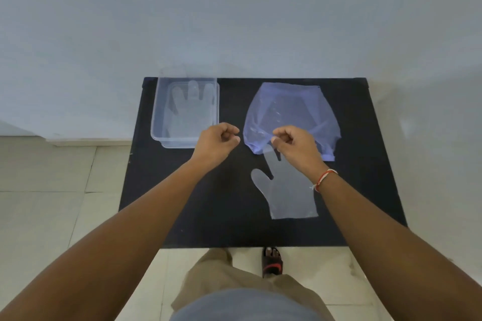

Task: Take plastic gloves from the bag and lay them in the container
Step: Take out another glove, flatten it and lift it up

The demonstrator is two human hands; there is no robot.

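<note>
Container [158, 122] left, bag [292, 109] right — loose glove [289, 190] before bag.

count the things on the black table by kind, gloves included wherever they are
gloves: 2, one in the container, one on the table with its fingertips at the right hand
container: 1
bag: 1
total: 4
More gloves may lie inside the bag; that cannot be told.

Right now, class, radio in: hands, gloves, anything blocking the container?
Left hand curled, holding nothing visible. Right hand pinching glove fingertip beside bag. One glove already in container. Path clear.
</note>
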